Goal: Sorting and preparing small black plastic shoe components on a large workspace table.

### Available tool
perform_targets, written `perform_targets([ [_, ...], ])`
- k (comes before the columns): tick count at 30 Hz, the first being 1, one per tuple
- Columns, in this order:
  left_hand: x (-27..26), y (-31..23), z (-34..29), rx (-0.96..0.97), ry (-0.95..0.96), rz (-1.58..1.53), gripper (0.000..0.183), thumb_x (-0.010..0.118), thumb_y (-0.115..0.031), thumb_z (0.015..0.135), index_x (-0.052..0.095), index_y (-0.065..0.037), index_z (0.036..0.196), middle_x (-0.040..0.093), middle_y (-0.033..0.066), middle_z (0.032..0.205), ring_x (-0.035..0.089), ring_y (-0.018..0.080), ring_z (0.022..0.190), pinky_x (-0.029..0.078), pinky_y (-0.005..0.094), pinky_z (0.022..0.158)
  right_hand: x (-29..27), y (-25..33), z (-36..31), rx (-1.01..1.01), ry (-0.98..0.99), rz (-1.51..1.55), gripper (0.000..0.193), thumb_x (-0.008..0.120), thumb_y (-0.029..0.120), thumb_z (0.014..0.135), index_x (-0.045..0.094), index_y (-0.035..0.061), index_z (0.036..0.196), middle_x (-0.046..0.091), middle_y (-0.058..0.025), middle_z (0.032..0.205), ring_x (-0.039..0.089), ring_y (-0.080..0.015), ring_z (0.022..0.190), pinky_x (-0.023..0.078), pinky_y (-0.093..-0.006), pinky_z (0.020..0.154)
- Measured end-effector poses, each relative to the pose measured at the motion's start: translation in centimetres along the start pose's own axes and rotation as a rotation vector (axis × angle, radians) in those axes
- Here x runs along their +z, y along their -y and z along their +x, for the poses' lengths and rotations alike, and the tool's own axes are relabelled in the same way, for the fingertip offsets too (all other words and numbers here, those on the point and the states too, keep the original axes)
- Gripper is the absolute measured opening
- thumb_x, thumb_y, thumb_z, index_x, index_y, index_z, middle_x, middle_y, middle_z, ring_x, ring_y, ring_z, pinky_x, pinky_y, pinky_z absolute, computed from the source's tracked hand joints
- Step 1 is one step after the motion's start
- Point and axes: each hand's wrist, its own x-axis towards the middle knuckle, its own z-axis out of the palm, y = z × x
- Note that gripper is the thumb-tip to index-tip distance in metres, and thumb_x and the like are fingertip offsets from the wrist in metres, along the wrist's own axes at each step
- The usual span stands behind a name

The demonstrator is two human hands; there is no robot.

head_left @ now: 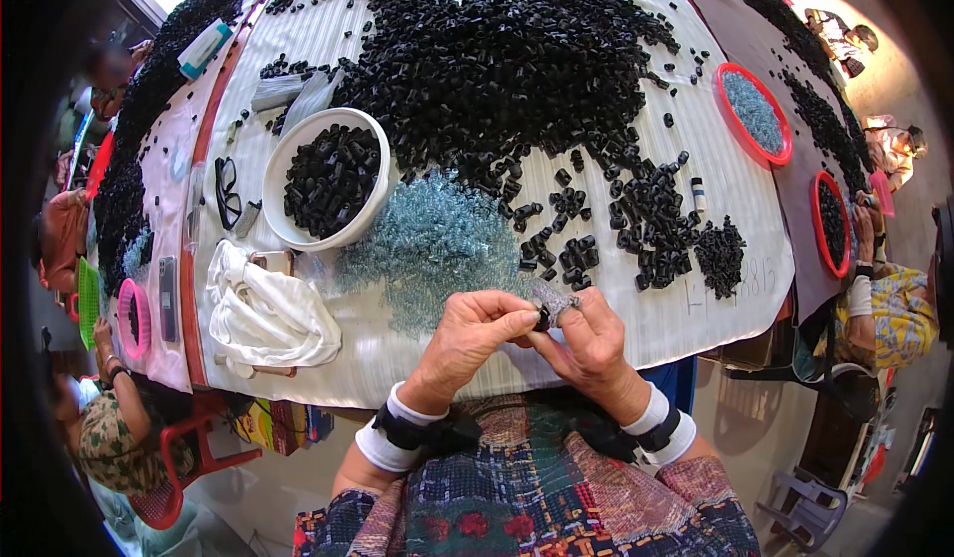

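Note:
My left hand (467,333) and my right hand (591,343) meet just over the near edge of the table, fingertips pinched together. Between them is a small black cylindrical piece (543,320), partly hidden by the fingers. A greyish, see-through crumpled thing (551,296) shows at my right fingers; its kind is unclear. Just beyond lies a heap of small clear bluish plastic pieces (437,239). To its left stands a white bowl (277,194) of black cylindrical pieces. Several little clusters of black pieces (576,255) lie beyond my right hand.
A large pile of black pieces (497,70) covers the far table. A white cloth (268,314) and eyeglasses (228,192) lie left. A red basket (722,90) holds clear pieces at right. A small bottle (699,195) stands by the black pieces. People sit at both sides.

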Motion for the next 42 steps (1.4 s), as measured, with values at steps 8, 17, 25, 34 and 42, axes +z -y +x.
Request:
perform_targets([
  [8, -0.1, -0.4, 0.3, -0.045, 0.016, 0.046, 0.015, 0.064, -0.009, 0.086, 0.064, 0.004, 0.094, 0.066, 0.0080, 0.082, 0.064, 0.0130, 0.071, 0.053, 0.0235, 0.066, -0.2, 0.1, 0.3, 0.020, 0.008, -0.019, 0.030, 0.078, 0.008, 0.060, 0.051, 0.0009, 0.072, 0.046, -0.0131, 0.071, 0.048, -0.0288, 0.061, 0.041, -0.0371, 0.050],
  [17, -0.2, -0.6, 0.1, -0.063, 0.049, 0.104, 0.014, 0.063, -0.009, 0.086, 0.065, 0.004, 0.091, 0.066, 0.0072, 0.080, 0.063, 0.0119, 0.071, 0.052, 0.0230, 0.067, -0.5, 0.3, 0.2, -0.047, 0.030, -0.036, 0.030, 0.078, 0.008, 0.060, 0.051, 0.0018, 0.071, 0.044, -0.0115, 0.069, 0.047, -0.0277, 0.060, 0.040, -0.0364, 0.049],
  [25, 0.5, -1.2, 0.7, -0.023, 0.016, 0.039, 0.013, 0.066, -0.008, 0.084, 0.065, 0.003, 0.092, 0.065, 0.0044, 0.079, 0.061, 0.0094, 0.071, 0.050, 0.0218, 0.067, -0.1, -0.5, 0.9, 0.013, -0.019, -0.044, 0.032, 0.079, 0.010, 0.061, 0.050, 0.0014, 0.072, 0.044, -0.0122, 0.069, 0.046, -0.0287, 0.058, 0.039, -0.0374, 0.047],
  [34, 0.2, -1.6, 0.4, -0.051, 0.057, 0.084, 0.010, 0.066, -0.004, 0.082, 0.065, 0.003, 0.089, 0.065, 0.0049, 0.079, 0.061, 0.0098, 0.072, 0.050, 0.0211, 0.066, -0.2, -0.1, 0.6, 0.005, 0.018, 0.018, 0.032, 0.079, 0.008, 0.061, 0.050, 0.0008, 0.073, 0.046, -0.0142, 0.074, 0.048, -0.0303, 0.063, 0.041, -0.0375, 0.050],
  [42, 0.1, -1.3, 0.4, -0.076, 0.050, 0.066, 0.011, 0.066, -0.004, 0.082, 0.065, 0.004, 0.090, 0.066, 0.0056, 0.079, 0.062, 0.0097, 0.071, 0.050, 0.0202, 0.065, 0.2, -0.2, 0.1, 0.004, 0.015, -0.020, 0.031, 0.079, 0.007, 0.061, 0.050, 0.0018, 0.072, 0.046, -0.0125, 0.071, 0.047, -0.0279, 0.059, 0.039, -0.0365, 0.047],
])
